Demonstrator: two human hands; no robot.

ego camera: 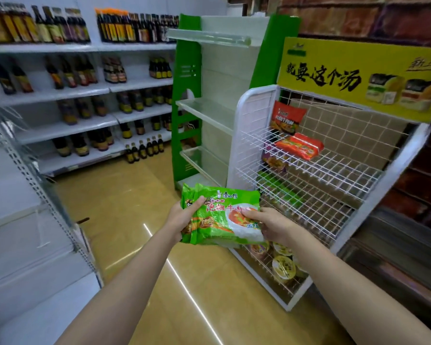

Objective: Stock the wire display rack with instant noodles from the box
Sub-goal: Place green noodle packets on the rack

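I hold a green multi-pack of instant noodles [220, 215] in front of me, flat and slightly tilted. My left hand [183, 216] grips its left end and my right hand [271, 224] grips its right end. The pack hovers just left of the white wire display rack [316, 170], level with its lower shelves. On the rack's top shelves sit an upright red noodle pack [288, 117] and a flat red noodle pack [300, 145]. Lower shelves carry a purple pack [274, 161] and a green pack [279, 186]. Noodle cups [283, 265] fill the bottom tier. The box is out of view.
A yellow sign [358, 73] tops the rack. A green shelving unit [204, 100] with bare shelves stands just left of it. White store shelves with dark sauce bottles [85, 78] line the back wall. A white shelf upright [35, 185] is close on my left. Yellow floor [139, 220] lies between.
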